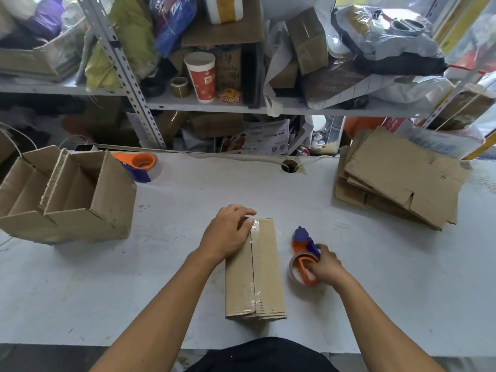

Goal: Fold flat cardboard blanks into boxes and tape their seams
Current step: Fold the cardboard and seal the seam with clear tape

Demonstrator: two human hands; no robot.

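- Your left hand (228, 232) lies flat, fingers pressing the far end of the taped box (261, 272).
- Your right hand (326, 267) grips the tape dispenser (304, 260) just right of it.

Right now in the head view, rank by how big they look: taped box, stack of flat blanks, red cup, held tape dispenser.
1. stack of flat blanks
2. taped box
3. tape dispenser and red cup: look alike, and the cup stands farther away.
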